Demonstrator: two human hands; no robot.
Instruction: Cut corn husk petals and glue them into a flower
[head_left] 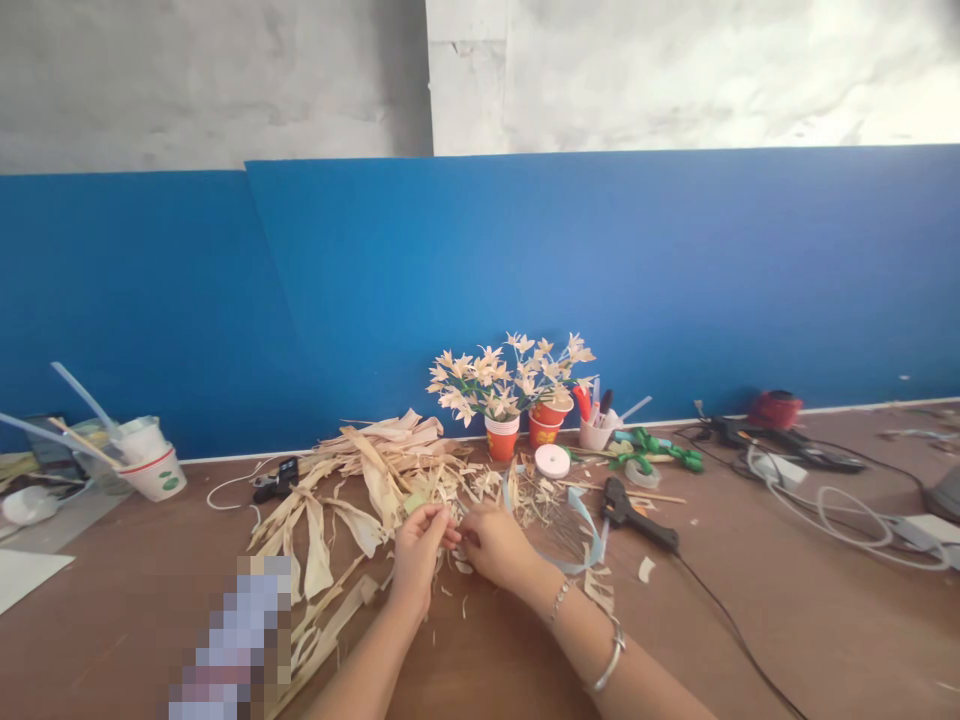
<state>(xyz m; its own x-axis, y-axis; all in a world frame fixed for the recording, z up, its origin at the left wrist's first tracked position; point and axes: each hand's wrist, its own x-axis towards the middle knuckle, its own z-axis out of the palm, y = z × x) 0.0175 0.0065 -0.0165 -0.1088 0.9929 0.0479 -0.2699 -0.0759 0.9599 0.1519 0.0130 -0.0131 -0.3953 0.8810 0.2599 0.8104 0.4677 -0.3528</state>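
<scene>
My left hand (421, 550) and my right hand (491, 543) meet low in the middle of the view, fingertips pinched close together. Whatever lies between the fingers is too small and too covered to make out. Dried husks (386, 470), pale and papery, spread behind and to the left of my hands. Small husk scraps (536, 495) are scattered just beyond the right hand, beside a curled light-blue ribbon (596, 530). Further back, pale star-shaped flowers (487, 375) on green stems stand in red paper cups (502, 440).
A black glue gun (645, 520) with its cord lies at the right. Near it are a white roll (553, 460), a clear tape roll (642, 473) and green ribbon (660, 448). Cables (832, 515) cover the far right; a paper cup (156, 475) stands left. A blue panel (525, 260) backs the table.
</scene>
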